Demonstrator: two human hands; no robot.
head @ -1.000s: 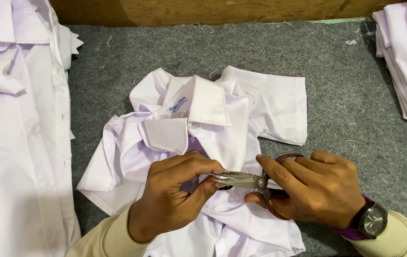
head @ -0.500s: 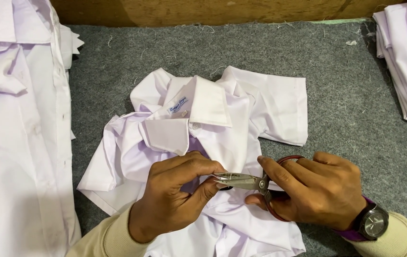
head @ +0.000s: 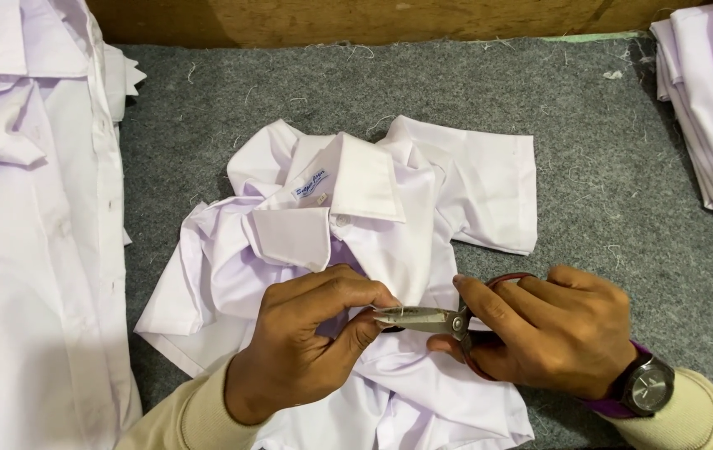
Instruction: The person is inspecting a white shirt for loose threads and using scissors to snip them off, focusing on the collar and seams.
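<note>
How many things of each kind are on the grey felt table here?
White collared shirt being worked on: 1
White shirt laid flat at the left: 1
Stack of folded white shirts at the right: 1
Metal scissors with red handles: 1
Total: 4

It looked like a garment workshop. The bench was covered in grey felt (head: 590, 167) littered with loose threads, with a wooden board (head: 373, 18) behind it. Identical white shirts lay stacked at left (head: 31, 250) and right (head: 711, 100), another (head: 390, 217) spread out under scissors (head: 431, 319).
</note>
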